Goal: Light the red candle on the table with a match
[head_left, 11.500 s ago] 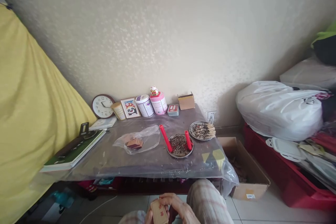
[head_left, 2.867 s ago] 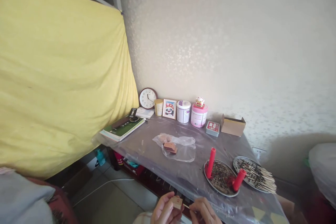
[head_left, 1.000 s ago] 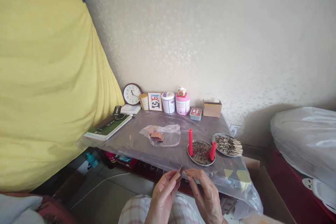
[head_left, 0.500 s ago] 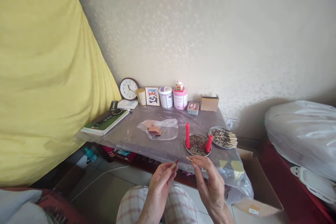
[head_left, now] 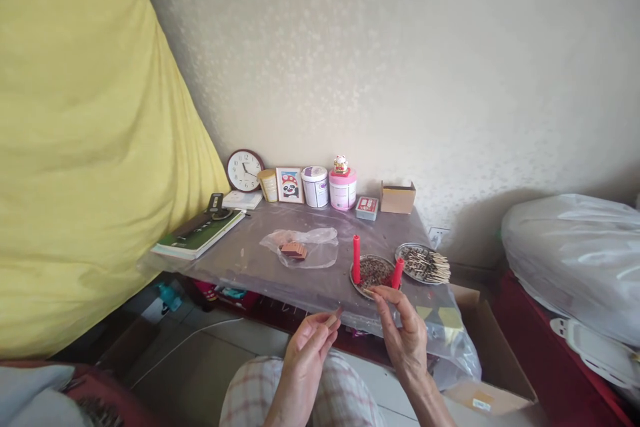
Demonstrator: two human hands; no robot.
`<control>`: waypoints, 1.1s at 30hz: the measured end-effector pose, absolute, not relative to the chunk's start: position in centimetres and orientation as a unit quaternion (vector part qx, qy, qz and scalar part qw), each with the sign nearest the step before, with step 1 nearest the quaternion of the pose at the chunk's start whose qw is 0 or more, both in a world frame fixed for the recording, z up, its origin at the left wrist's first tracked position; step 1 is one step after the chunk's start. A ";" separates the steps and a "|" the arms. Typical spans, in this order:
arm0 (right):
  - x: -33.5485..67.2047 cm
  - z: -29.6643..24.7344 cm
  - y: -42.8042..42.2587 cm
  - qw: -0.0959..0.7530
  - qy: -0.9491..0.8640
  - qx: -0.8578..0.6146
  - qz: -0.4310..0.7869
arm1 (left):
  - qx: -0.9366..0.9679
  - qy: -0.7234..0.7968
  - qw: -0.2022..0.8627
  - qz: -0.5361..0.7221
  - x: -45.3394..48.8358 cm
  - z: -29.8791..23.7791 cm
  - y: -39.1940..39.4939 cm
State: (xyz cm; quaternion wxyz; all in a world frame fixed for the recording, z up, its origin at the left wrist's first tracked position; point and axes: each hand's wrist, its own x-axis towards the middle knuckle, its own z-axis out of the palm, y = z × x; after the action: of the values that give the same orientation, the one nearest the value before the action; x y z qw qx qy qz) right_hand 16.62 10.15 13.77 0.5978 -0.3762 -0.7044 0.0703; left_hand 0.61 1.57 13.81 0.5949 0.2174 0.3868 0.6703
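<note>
1. Hands sit at lower centre of the frame, raised above your checked trouser knees (head_left: 260, 393). Your left hand (head_left: 307, 347) pinches a small tan matchbox (head_left: 331, 320) between thumb and fingertips.
2. Your right hand (head_left: 403, 333) is just right of it, thumb and forefinger pressed together near the round metal dish of dark burnt bits (head_left: 373, 273); what they pinch is too thin to make out.
3. Two red candles stand in that dish: the taller red candle (head_left: 356, 259) upright at its left edge, the shorter red candle (head_left: 397, 273) leaning at its right.
4. Right of it lies a second metal dish heaped with spent wooden sticks (head_left: 423, 263).
5. Mid-frame, a clear plastic bag holding small brown boxes (head_left: 303, 248) lies on the low table wrapped in clear plastic film (head_left: 260, 267).
6. Along the wall stand a round brown wall clock (head_left: 245, 170), a framed panda picture (head_left: 290, 185), a white tin (head_left: 315, 186), a pink tin (head_left: 343, 189) and an open cardboard box (head_left: 397, 197).
</note>
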 end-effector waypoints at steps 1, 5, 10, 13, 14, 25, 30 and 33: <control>16.5 14.1 9.6 0.600 -0.708 -0.364 0.074 | 0.220 0.385 0.594 0.671 0.7 13.8 1.7; 15.5 14.4 8.0 0.599 -0.731 -0.314 0.095 | 0.237 0.364 0.596 0.675 1.0 14.1 1.9; 14.6 14.4 7.6 0.567 -0.767 -0.280 0.109 | 0.262 0.342 0.594 0.679 1.2 14.3 1.8; 15.2 15.6 6.8 0.583 -0.752 -0.290 0.098 | 0.243 0.354 0.593 0.681 0.9 14.1 1.9; 15.4 16.0 6.6 0.592 -0.746 -0.290 0.095 | 0.232 0.362 0.591 0.682 0.8 14.1 1.9; 16.0 11.0 11.8 0.559 -0.730 -0.392 0.030 | 0.231 0.394 0.588 0.668 0.7 14.6 1.4; 17.0 12.4 11.2 0.578 -0.683 -0.435 0.095 | 0.206 0.395 0.595 0.669 0.6 14.0 1.3; 17.1 13.0 11.1 0.586 -0.660 -0.450 0.135 | 0.195 0.401 0.595 0.669 0.4 13.9 1.1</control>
State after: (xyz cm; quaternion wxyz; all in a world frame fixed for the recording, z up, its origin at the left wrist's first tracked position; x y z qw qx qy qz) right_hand 17.09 11.10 13.00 0.5858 -0.4505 -0.6601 0.1347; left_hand 0.44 1.13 13.94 0.5946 0.1950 0.4006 0.6692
